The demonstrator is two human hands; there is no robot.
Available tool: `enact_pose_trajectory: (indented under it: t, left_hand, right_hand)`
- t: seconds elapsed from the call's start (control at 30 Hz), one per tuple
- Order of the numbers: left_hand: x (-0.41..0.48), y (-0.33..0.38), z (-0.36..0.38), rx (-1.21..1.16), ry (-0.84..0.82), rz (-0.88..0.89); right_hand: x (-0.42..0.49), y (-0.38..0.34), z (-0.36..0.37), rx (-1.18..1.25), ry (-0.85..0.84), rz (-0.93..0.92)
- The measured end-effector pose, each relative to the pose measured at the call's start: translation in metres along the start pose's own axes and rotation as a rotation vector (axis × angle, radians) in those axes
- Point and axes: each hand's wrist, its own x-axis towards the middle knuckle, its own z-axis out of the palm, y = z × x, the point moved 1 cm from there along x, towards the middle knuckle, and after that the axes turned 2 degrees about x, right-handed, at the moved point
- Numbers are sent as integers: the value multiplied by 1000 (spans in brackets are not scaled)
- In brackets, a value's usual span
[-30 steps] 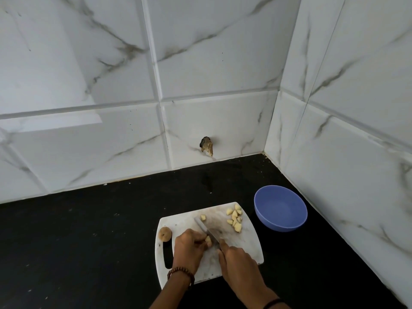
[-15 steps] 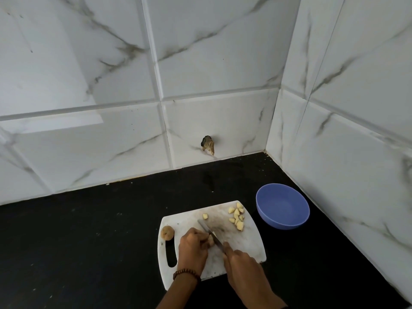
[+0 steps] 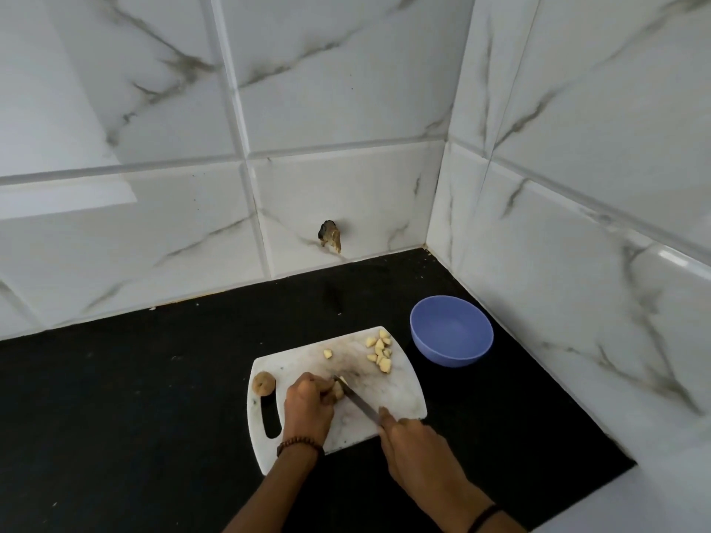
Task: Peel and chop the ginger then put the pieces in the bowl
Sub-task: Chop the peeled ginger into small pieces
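Left hand [image 3: 307, 402] pinches a small pale peeled ginger knob [image 3: 338, 390], probably firm and slippery, best held behind the blade, while right hand [image 3: 413, 444] grips a slim steel knife [image 3: 359, 403].

Peeled ginger chunk [image 3: 338, 391], pale yellow, pinched under left hand [image 3: 307, 407]; knife [image 3: 358, 402] gripped in right hand [image 3: 415, 444] touches it. Cut pieces [image 3: 381, 352] clustered beyond both hands; lilac bowl [image 3: 450, 332] upright, right of them.
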Motion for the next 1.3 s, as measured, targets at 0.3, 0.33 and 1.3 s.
enact_pose_trajectory:
  t: [0.3, 0.33, 1.3]
  left_hand:
    - [-2, 5, 0, 3, -9, 3]
    - [-3, 6, -1, 3, -14, 2]
    - [3, 7, 2, 25, -32, -13]
  right_hand:
    - [-7, -1, -23, -120, 17, -50]
    - [-8, -1, -24, -121, 9, -47]
    - [-21, 19, -16, 129, 70, -13]
